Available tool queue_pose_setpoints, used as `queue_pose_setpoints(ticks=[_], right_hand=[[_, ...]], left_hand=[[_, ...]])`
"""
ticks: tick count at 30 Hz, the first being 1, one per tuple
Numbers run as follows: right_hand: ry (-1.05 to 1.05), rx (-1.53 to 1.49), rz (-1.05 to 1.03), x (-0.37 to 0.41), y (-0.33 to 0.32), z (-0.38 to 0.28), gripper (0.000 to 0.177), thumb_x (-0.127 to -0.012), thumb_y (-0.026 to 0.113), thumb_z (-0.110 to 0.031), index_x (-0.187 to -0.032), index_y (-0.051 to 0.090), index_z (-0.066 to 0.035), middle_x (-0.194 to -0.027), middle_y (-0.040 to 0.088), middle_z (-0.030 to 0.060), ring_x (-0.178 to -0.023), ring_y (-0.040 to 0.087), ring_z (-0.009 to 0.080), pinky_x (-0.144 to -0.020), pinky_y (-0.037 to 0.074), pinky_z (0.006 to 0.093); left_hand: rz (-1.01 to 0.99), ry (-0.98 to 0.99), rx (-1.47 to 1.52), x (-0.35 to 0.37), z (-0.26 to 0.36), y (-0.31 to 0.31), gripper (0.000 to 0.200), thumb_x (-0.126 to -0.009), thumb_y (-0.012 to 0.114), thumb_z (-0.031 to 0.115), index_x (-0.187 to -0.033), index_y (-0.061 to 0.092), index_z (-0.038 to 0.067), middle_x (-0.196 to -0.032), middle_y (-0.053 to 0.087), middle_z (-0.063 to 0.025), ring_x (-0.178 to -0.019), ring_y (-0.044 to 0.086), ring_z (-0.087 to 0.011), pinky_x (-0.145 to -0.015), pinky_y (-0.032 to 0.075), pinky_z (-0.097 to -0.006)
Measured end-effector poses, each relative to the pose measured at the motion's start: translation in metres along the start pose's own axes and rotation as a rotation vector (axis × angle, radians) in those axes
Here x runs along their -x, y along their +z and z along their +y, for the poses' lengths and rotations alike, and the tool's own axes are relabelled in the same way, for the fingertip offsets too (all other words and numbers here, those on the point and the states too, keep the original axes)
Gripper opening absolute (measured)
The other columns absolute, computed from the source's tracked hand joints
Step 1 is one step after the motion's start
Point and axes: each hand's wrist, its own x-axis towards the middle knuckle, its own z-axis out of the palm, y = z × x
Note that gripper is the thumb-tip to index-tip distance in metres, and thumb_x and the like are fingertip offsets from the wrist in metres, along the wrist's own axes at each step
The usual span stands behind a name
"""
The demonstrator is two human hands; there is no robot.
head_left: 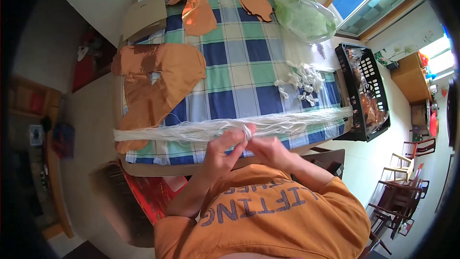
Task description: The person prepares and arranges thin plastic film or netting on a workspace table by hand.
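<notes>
A long bundle of white thread point(297, 119) lies across the near side of the checked cloth. In front of its middle, my left hand point(224, 149) has its fingers closed on a small loop of white thread point(247, 132). Close beside it, on the right, my right hand point(269, 149) is closed by the same loop; its fingertips are partly hidden, and what they pinch is too small to make out. Several small knotted white thread pieces point(306, 82) lie in a pile beyond the bundle, on the right. The bundle's left end rests over a copper-coloured foil shape point(158, 76).
More copper-coloured foil shapes point(199, 17) lie at the far side, near folded cardboard point(144, 17). A clear and green plastic bag point(306, 19) sits at the far right. A black crate point(365, 91) with wrapped items stands against the right edge of the checked cloth point(235, 48).
</notes>
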Motion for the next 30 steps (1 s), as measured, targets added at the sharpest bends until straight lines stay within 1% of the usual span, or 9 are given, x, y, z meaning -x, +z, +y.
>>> queue_pose_setpoints(ticks=[1,4,5,8,12,16,19,27,30], right_hand=[[-0.11,0.009,0.018,0.001,0.002,-0.002,0.007,-0.085,0.056,0.001,-0.092,0.055,0.001,-0.074,0.06,0.0162,-0.064,0.06,0.0334,-0.056,0.048,0.0333],[0.213,-0.025,0.222,-0.004,-0.014,0.001,0.007,-0.085,0.057,0.004,-0.092,0.058,0.002,-0.079,0.063,0.0159,-0.067,0.061,0.0344,-0.062,0.049,0.0306],[0.169,-0.019,0.251,-0.008,-0.012,0.009,0.005,-0.085,0.057,0.004,-0.091,0.057,0.003,-0.076,0.061,0.0153,-0.063,0.059,0.0323,-0.06,0.048,0.0305],[0.116,-0.057,0.08,-0.001,0.003,0.0,0.007,-0.085,0.057,0.003,-0.092,0.056,0.001,-0.074,0.061,0.0162,-0.067,0.061,0.0342,-0.057,0.048,0.0341],[0.154,-0.011,0.162,-0.002,-0.004,0.003,0.014,-0.086,0.058,0.0,-0.1,0.059,0.0,-0.075,0.06,0.0173,-0.069,0.062,0.0354,-0.058,0.048,0.0348],[0.295,0.029,0.201,-0.007,-0.011,-0.002,0.016,-0.087,0.059,-0.001,-0.103,0.061,-0.002,-0.082,0.06,0.0122,-0.072,0.064,0.0231,-0.06,0.049,0.0318],[0.111,-0.137,0.137,-0.009,-0.016,-0.006,0.024,-0.081,0.065,0.003,-0.104,0.062,-0.002,-0.08,0.059,0.0078,-0.074,0.062,0.0166,-0.065,0.049,0.0282],[0.124,-0.042,0.219,-0.003,-0.014,0.015,0.013,-0.075,0.07,0.004,-0.086,0.064,-0.001,-0.079,0.064,0.0082,-0.072,0.063,0.0181,-0.064,0.05,0.0282],[0.164,-0.024,0.269,-0.002,-0.006,0.012,0.013,-0.075,0.07,0.005,-0.084,0.064,-0.002,-0.079,0.064,0.0081,-0.071,0.063,0.0191,-0.063,0.05,0.0286]], left_hand=[[0.05,0.041,-0.195,-0.005,0.003,0.0,0.023,-0.084,0.06,-0.006,-0.105,0.066,0.0,-0.107,0.067,-0.0121,-0.104,0.063,-0.0218,-0.089,0.048,-0.0291],[-0.337,-0.06,-0.195,0.006,-0.008,-0.008,0.029,-0.085,0.057,-0.009,-0.112,0.062,0.0,-0.113,0.065,-0.0138,-0.108,0.061,-0.0228,-0.092,0.047,-0.0301],[-0.295,-0.047,0.082,0.006,-0.008,-0.003,0.03,-0.082,0.06,-0.008,-0.111,0.062,0.0,-0.109,0.066,-0.0134,-0.102,0.063,-0.0281,-0.085,0.05,-0.0322],[-0.029,0.062,0.006,-0.002,-0.001,0.006,0.029,-0.082,0.059,-0.009,-0.11,0.062,0.0,-0.104,0.066,-0.0149,-0.1,0.062,-0.0304,-0.083,0.05,-0.0327],[-0.004,0.245,-0.653,-0.005,-0.022,0.008,0.01,-0.084,0.064,-0.001,-0.094,0.063,-0.002,-0.092,0.067,-0.0118,-0.09,0.064,-0.0241,-0.075,0.05,-0.0315],[0.015,0.024,-0.417,0.0,-0.025,0.013,0.009,-0.084,0.066,0.005,-0.09,0.063,-0.001,-0.083,0.065,-0.0118,-0.08,0.064,-0.0234,-0.069,0.049,-0.0304],[-0.009,-0.139,-0.267,0.0,-0.019,0.01,0.009,-0.085,0.066,0.007,-0.089,0.064,-0.001,-0.084,0.066,-0.0122,-0.08,0.065,-0.0237,-0.071,0.049,-0.0308],[-0.157,-0.423,0.276,0.002,-0.018,0.003,0.015,-0.088,0.061,0.006,-0.101,0.066,0.0,-0.098,0.069,-0.009,-0.095,0.064,-0.0134,-0.082,0.05,-0.0288],[0.08,-0.272,0.558,0.0,-0.016,0.017,0.019,-0.088,0.06,0.002,-0.106,0.065,0.0,-0.103,0.069,-0.009,-0.095,0.065,-0.0185,-0.086,0.05,-0.0296]])
